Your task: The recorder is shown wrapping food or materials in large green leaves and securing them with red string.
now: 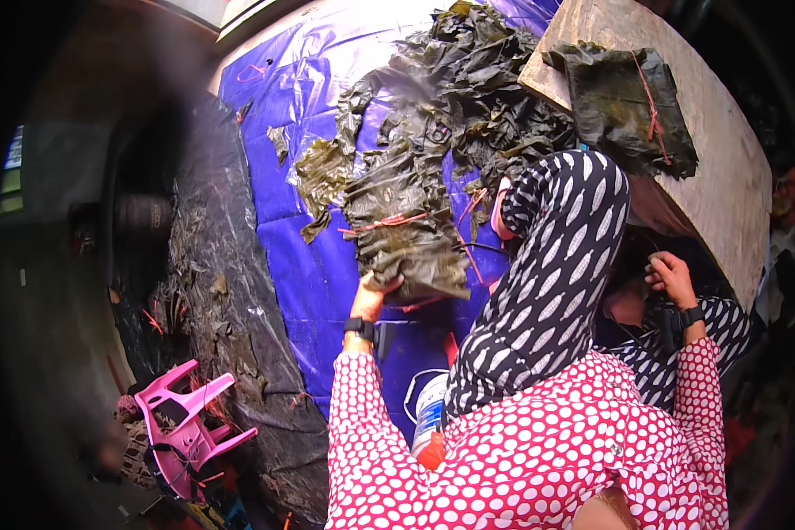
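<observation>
My left hand, with a black watch on the wrist, grips the near end of a bundle of dark wet leaves tied with red string. The bundle lies on a blue tarp. My right hand is raised at the right with curled fingers, touching the dark hair of a person crouched close in front of me. What the fingers hold, if anything, is hidden. That person's arm in a black-and-white patterned sleeve reaches across to the leaf pile, their hand beside my bundle.
A second tied leaf bundle rests on a wooden board at the upper right. A black plastic sheet with leaf scraps borders the tarp's left side. A pink plastic chair lies overturned at lower left. A white bottle sits by my chest.
</observation>
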Demonstrator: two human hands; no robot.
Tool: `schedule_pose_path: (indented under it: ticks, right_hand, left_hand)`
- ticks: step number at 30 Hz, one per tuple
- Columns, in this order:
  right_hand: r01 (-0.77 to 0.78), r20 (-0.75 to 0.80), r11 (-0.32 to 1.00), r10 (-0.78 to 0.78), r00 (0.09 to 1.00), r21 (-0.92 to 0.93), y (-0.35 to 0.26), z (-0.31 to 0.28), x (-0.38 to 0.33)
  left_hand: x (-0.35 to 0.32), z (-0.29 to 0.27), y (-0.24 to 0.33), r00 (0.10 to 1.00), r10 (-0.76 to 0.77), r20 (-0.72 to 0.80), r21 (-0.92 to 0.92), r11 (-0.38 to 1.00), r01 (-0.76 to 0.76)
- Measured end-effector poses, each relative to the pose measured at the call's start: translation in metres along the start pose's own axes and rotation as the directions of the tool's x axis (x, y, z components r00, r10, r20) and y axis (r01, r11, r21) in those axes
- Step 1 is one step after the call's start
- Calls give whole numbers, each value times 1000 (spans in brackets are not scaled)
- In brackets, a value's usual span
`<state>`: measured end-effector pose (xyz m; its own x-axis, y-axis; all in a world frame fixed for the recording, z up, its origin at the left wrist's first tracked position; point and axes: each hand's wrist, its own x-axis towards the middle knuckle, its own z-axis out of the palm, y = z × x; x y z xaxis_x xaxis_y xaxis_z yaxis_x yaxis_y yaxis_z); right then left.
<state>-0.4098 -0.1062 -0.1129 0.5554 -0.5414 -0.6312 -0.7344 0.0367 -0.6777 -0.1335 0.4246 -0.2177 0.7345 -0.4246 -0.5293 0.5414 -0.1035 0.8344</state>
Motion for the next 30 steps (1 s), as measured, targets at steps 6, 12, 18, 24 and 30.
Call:
schedule_pose_path:
  ticks: [6,12,18,24,30]
  right_hand:
    - [-86,-57,996,87,995,24,14,-11,-10]
    - [-129,-81,992,129,988,6,14,-11,-16]
    - [-110,-38,994,110,993,17,10,-2,-12]
    - [-77,35,997,77,996,-7,13,10,-2]
    - [-41,50,999,42,998,-16,4,16,-4]
  left_hand:
    - [122,-32,20,992,-73,-103,-198,979,52]
    - [179,-57,12,923,186,-338,473,881,-4]
    - [149,-51,22,783,222,-581,447,891,79]
    - [84,-10,-36,714,237,-659,487,858,164]
    - [80,35,-60,305,-383,-872,-271,897,351]
